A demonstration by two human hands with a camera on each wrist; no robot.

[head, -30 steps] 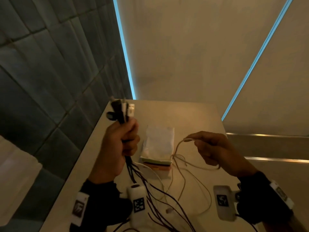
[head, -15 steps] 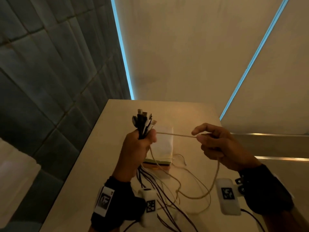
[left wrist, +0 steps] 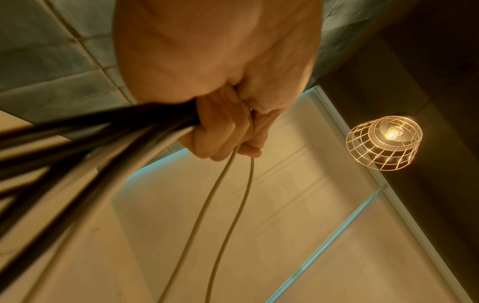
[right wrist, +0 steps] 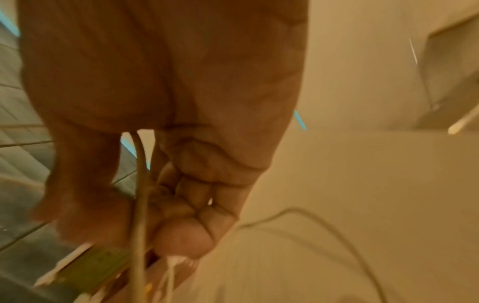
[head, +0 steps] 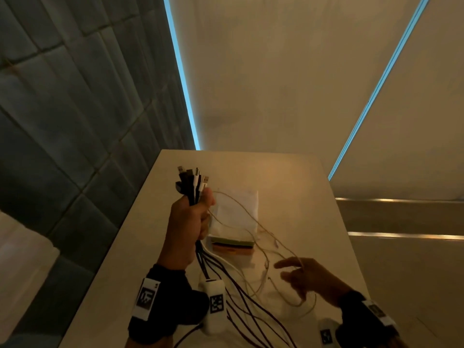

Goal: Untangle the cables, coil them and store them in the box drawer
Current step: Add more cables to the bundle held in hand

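My left hand is raised over the table and grips a bundle of dark and white cables just below their plugs, which point up. The left wrist view shows that fist closed round the dark cables, with a thin beige cable hanging from it in two strands. That beige cable loops down to my right hand, low near the table with fingers loosely spread. It runs between thumb and fingers and no pinch shows. The small box sits behind the cables.
Loose dark cables and a white one trail over the beige table toward me. A padded grey wall borders the left table edge. A ledge lies to the right. A wire-cage lamp hangs overhead.
My right hand has dropped from beside the plugs to near the table and loosened its pinch on the beige cable, which now sags in loops. The left hand stays raised with the bundle.
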